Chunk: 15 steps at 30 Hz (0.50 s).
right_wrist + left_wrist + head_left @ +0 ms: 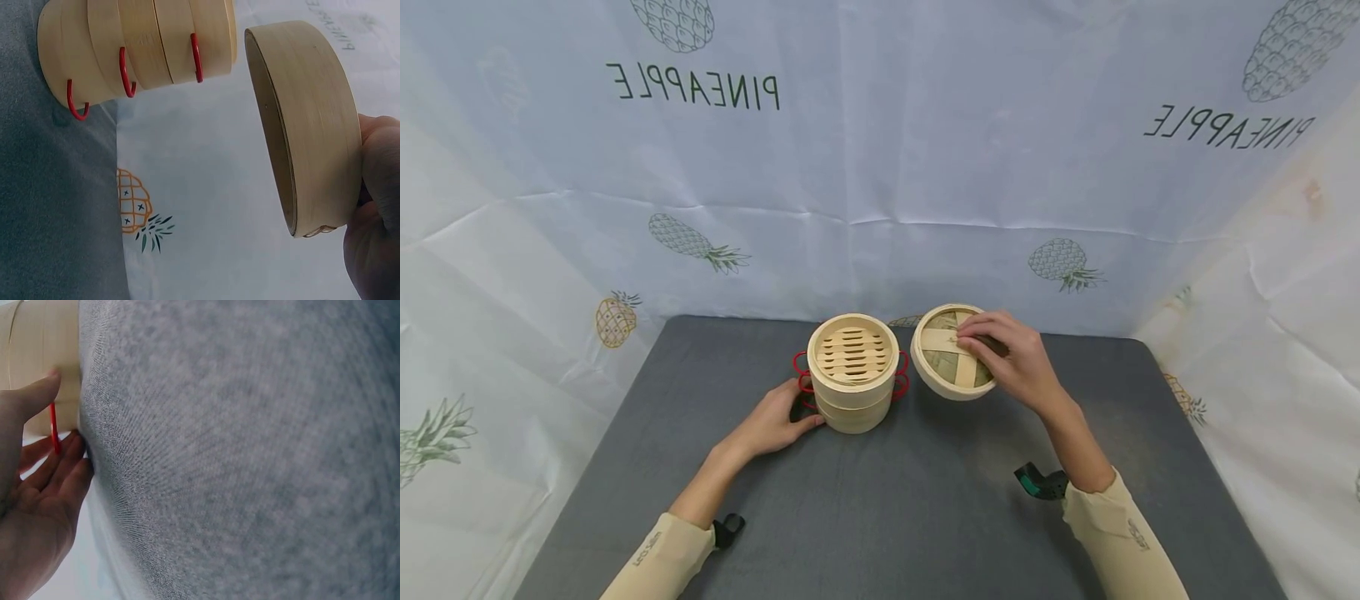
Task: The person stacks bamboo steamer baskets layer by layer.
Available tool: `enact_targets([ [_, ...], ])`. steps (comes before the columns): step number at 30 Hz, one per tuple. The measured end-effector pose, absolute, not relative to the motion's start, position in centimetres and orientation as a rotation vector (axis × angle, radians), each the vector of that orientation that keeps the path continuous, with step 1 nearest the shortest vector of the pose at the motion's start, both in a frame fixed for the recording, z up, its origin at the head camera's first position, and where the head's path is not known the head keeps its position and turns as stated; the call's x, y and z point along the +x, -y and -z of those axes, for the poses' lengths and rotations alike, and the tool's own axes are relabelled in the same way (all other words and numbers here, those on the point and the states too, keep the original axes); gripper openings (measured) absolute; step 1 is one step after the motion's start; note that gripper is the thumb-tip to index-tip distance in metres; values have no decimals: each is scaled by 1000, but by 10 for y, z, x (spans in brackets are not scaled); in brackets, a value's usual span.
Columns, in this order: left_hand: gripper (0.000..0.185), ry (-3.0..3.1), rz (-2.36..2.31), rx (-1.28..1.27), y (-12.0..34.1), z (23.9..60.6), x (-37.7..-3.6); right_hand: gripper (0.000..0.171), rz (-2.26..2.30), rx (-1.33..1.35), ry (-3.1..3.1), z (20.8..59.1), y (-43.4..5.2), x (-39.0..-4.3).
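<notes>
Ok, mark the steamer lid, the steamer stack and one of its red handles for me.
steamer lid (945, 364): head view, woven top beside the right hand.
steamer stack (853, 354): head view, slatted floor of the open top tier.
red handle (125, 72): right wrist view, middle wire loop on the stack's side.

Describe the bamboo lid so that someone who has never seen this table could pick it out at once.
On the grey table in front of the pineapple-print cloth, two round bamboo pieces sit near the far edge. The bamboo lid is the right-hand one, gripped and tilted by the right hand. Unlike the stacked steamer baskets beside it, it has a woven top crossed by flat strips and no red wire handles.
</notes>
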State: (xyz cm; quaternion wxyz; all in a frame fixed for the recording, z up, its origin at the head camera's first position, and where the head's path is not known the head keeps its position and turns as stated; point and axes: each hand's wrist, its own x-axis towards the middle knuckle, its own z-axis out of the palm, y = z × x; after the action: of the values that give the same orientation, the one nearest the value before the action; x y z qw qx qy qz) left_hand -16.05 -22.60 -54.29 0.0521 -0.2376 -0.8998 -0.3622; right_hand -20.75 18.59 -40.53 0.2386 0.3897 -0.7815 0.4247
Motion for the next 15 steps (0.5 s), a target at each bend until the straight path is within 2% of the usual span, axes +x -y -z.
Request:
enact_targets([
  [6, 63, 2723, 1090, -744, 229, 555, -165, 27, -1150, 1083, 2153, 405, -180, -210],
  [15, 62, 2802, 1078, -683, 219, 528, -155, 27, -1164, 1126, 2128, 402, -169, -214],
])
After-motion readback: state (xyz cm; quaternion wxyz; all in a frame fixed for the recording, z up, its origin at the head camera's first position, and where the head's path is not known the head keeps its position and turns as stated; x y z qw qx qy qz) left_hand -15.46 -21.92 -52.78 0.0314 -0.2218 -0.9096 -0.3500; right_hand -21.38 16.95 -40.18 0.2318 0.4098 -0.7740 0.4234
